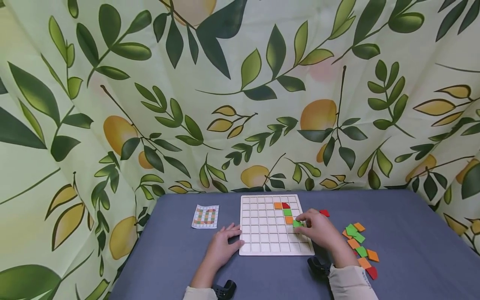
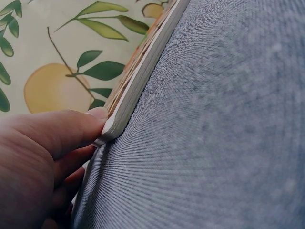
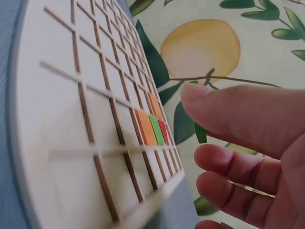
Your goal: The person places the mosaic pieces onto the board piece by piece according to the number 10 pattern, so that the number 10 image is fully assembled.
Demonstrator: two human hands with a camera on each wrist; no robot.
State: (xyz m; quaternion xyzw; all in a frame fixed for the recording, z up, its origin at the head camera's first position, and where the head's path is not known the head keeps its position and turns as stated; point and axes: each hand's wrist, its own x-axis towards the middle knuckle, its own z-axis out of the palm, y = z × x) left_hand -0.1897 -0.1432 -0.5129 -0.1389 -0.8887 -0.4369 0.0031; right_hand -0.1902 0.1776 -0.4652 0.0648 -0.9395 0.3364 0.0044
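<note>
A white grid board (image 1: 262, 248) lies on the table. Orange (image 1: 278, 205), red (image 1: 286, 205) and green (image 1: 287, 212) tiles fill cells toward its upper right, with a second orange tile (image 1: 288, 220) below the green. My right hand (image 1: 318, 228) pinches a green tile (image 1: 297, 223) over the board, beside that lower orange tile. In the right wrist view, the held tile (image 3: 200, 132) shows edge-on behind the thumb, tilted and off the grid. My left hand (image 1: 222, 246) rests at the board's left edge, fingers relaxed, its thumb touching the rim near the corner.
A small card (image 1: 205, 216) printed with a coloured grid lies left of the board. Loose orange, green and red tiles (image 1: 353, 243) are scattered to the right, and a lone red tile (image 1: 324, 213) lies behind the right hand. A leaf-patterned curtain (image 1: 240, 137) hangs behind the table.
</note>
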